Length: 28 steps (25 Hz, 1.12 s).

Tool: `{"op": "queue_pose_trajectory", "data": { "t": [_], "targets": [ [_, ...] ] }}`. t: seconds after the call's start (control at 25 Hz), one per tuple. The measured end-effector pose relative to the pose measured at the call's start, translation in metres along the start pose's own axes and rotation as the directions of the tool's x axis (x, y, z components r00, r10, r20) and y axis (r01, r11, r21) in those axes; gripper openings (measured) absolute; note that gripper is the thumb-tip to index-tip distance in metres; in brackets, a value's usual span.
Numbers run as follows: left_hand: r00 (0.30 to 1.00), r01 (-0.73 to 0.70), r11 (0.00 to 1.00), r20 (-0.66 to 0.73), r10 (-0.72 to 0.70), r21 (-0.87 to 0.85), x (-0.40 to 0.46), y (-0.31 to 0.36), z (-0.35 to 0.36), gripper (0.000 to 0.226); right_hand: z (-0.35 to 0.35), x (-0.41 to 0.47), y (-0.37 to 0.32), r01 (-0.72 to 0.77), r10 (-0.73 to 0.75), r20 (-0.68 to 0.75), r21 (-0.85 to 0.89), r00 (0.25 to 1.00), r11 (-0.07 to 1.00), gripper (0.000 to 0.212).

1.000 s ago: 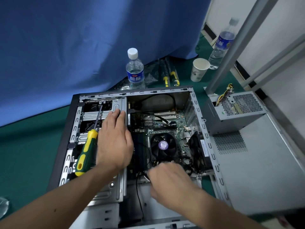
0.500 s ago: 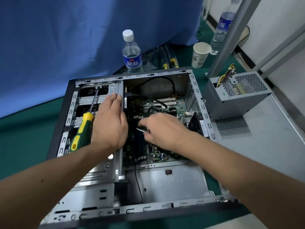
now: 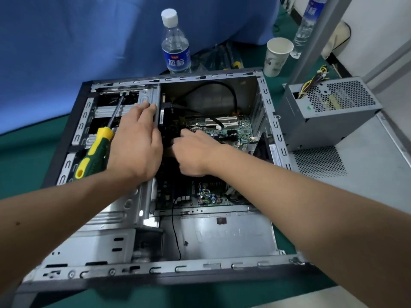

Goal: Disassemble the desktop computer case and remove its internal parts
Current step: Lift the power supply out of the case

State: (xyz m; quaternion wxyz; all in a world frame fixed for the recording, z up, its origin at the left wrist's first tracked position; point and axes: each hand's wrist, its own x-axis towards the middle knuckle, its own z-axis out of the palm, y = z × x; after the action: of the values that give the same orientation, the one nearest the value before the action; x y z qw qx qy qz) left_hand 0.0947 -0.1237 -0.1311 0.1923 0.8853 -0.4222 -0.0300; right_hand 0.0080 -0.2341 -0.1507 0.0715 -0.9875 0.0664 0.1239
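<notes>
Head view: your desktop computer case [image 3: 270,121] lies open on its side on the green counter [image 3: 24,152], filling most of the frame, with its detached side panel [image 3: 367,185] flat to the right and the one power supply [image 3: 329,110], already out, standing on that panel. Inside, the motherboard [image 3: 231,127] is still seated in the case. A second ago your right hand [image 3: 195,152] was low at the near edge of the board beside the CPU fan; it has since travelled up the board and now sits over the dark area next to the drive cage [image 3: 124,210], covering the fan. I read that as you shifting from the lower cables to a part or connector higher up, so the board is not yet free. Your left hand [image 3: 138,143] has stayed flat on the drive cage, fingers straight, bracing it and gripping nothing. Your right hand's fingers are curled downward, but what they hold, if anything, I cannot tell. Counting the rest: two water bottles, one [image 3: 175,43] behind the case and one [image 3: 308,25] at the far right, one paper cup [image 3: 277,56], and one green-and-yellow screwdriver [image 3: 97,150] resting untouched on the cage beside your left hand.
</notes>
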Motion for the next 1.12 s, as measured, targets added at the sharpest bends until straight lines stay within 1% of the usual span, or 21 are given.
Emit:
{"op": "queue_pose_trajectory", "data": {
  "t": [0.04, 0.08, 0.2, 0.28, 0.32, 0.4, 0.52, 0.64, 0.72, 0.8, 0.92, 1.0, 1.12],
  "targets": [
    [1.000, -0.002, 1.000, -0.002, 0.002, 0.001, 0.000, 0.000, 0.000, 0.050, 0.002, 0.004, -0.002, -0.001, 0.001, 0.024, 0.016, 1.000, 1.000, 0.031],
    [1.000, -0.006, 1.000, -0.003, 0.006, 0.002, 0.001, 0.000, 0.000, 0.050, 0.004, 0.006, -0.002, -0.017, 0.017, 0.026, 0.032, 1.000, 0.999, 0.032],
    [1.000, -0.008, 1.000, 0.000, 0.008, 0.002, 0.001, -0.001, 0.001, 0.050, 0.008, 0.008, 0.011, -0.092, 0.090, 0.052, 0.042, 0.995, 0.995, 0.041],
    [1.000, -0.013, 1.000, -0.001, 0.013, -0.005, 0.001, -0.001, 0.001, 0.055, 0.008, 0.011, 0.020, -0.150, 0.141, 0.083, 0.105, 0.986, 0.983, 0.043],
    [1.000, -0.011, 1.000, -0.002, 0.011, -0.010, 0.001, -0.001, 0.001, 0.060, 0.007, 0.012, 0.022, -0.178, 0.169, 0.074, 0.135, 0.983, 0.975, 0.044],
    [1.000, -0.004, 1.000, -0.008, 0.004, -0.014, 0.001, 0.001, -0.001, 0.065, 0.010, 0.015, 0.018, -0.196, 0.195, 0.022, 0.127, 0.981, 0.972, 0.040],
    [1.000, -0.008, 1.000, -0.017, 0.008, -0.011, -0.001, 0.000, 0.000, 0.064, 0.020, 0.016, 0.008, -0.143, 0.145, -0.067, 0.037, 0.987, 0.989, 0.034],
    [1.000, -0.016, 1.000, -0.018, 0.016, -0.009, 0.000, 0.000, 0.001, 0.056, 0.020, 0.012, 0.010, -0.101, 0.101, -0.132, 0.003, 0.986, 0.995, 0.038],
    [1.000, -0.014, 1.000, -0.020, 0.014, -0.008, 0.001, -0.001, 0.002, 0.050, 0.017, 0.011, 0.011, -0.047, 0.044, -0.105, -0.023, 0.994, 0.999, 0.041],
    [1.000, -0.011, 1.000, -0.023, 0.011, -0.013, 0.001, -0.002, 0.002, 0.049, 0.013, 0.014, 0.009, 0.005, -0.005, -0.044, -0.017, 0.999, 1.000, 0.047],
    [0.999, -0.023, 1.000, -0.026, 0.022, -0.010, 0.002, -0.003, 0.002, 0.051, 0.010, 0.024, 0.006, 0.057, -0.053, 0.038, -0.119, 0.998, 0.991, 0.044],
    [0.999, -0.022, 1.000, -0.028, 0.022, -0.009, 0.002, -0.002, 0.001, 0.051, 0.010, 0.026, 0.005, 0.045, -0.041, 0.033, -0.144, 0.999, 0.989, 0.041],
    [0.999, -0.012, 1.000, -0.032, 0.012, -0.011, 0.001, -0.003, 0.001, 0.048, 0.010, 0.028, 0.002, 0.016, -0.018, -0.019, -0.107, 1.000, 0.994, 0.038]
  ]
}}
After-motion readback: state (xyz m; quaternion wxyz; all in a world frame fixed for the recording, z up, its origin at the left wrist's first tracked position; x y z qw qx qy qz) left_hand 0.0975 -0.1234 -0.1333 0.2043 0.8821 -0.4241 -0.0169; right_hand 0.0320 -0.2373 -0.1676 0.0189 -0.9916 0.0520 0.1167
